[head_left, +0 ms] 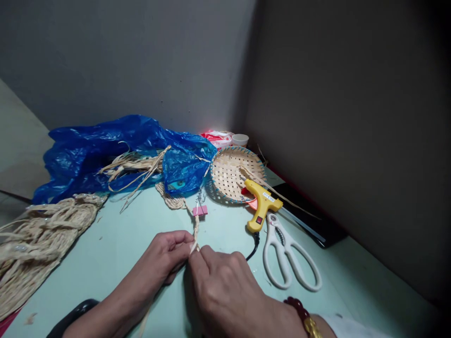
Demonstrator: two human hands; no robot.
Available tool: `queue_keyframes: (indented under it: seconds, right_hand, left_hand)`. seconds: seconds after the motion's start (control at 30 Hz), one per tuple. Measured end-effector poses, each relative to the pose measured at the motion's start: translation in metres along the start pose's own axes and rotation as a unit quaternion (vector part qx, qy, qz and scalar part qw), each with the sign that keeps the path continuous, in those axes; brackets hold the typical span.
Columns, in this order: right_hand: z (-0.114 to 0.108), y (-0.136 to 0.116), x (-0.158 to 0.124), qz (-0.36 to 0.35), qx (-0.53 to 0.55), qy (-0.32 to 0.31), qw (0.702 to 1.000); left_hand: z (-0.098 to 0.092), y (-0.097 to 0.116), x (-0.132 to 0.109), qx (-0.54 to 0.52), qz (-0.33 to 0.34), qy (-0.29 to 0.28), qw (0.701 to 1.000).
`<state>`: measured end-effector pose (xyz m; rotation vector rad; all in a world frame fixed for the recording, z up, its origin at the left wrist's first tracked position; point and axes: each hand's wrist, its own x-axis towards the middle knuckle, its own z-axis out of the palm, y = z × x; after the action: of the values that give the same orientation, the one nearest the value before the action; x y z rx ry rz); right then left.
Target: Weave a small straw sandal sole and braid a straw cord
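A thin braid of pale straw-like strands (196, 227) runs down toward me from a pink binder clip (200, 211). At its lower end my left hand (172, 253) pinches the strands between thumb and fingers. My right hand (221, 281) is closed on the strands just beside it, the fingertips of both hands almost touching. Beyond the clip, a flat coiled piece of finished braid (172, 199) lies partly under blue plastic. One loose strand trails below my left wrist. My right fingertips are partly hidden behind the knuckles.
A yellow glue gun (262, 204) leans on a woven basket (230, 171). White-handled scissors (291, 258) lie right of my right hand, near a black flat object (310, 216). A blue plastic bag (134, 131) holds loose strands. Bundled braids (42, 244) lie left. Walls stand behind.
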<state>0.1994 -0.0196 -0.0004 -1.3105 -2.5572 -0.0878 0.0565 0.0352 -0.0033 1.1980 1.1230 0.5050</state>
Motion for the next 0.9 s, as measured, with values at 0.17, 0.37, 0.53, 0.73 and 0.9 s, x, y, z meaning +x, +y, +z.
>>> queue_keyframes:
  seconds: [0.17,0.37,0.53,0.73,0.9]
  right_hand:
    - [0.021,-0.007,-0.004,-0.047,-0.082,0.144,0.985]
    - [-0.002,0.011,-0.001,0.039,0.112,0.106,0.987]
    - [-0.015,0.032,0.006,0.189,0.35,0.019,0.917]
    - [-0.002,0.034,0.01,0.148,0.402,-0.026,0.903]
    - [-0.006,0.031,0.01,0.176,0.344,-0.018,0.922]
  left_hand:
    - [-0.002,-0.003,-0.002,-0.046,0.0,0.001,0.999]
    - [-0.002,-0.003,-0.005,-0.015,0.015,0.041,0.999]
    - [-0.003,0.0,-0.007,-0.009,0.023,0.022,0.999]
    - [0.0,-0.001,-0.008,0.059,0.032,0.031,0.997]
    - [0.004,-0.005,-0.009,0.166,0.061,0.072,0.982]
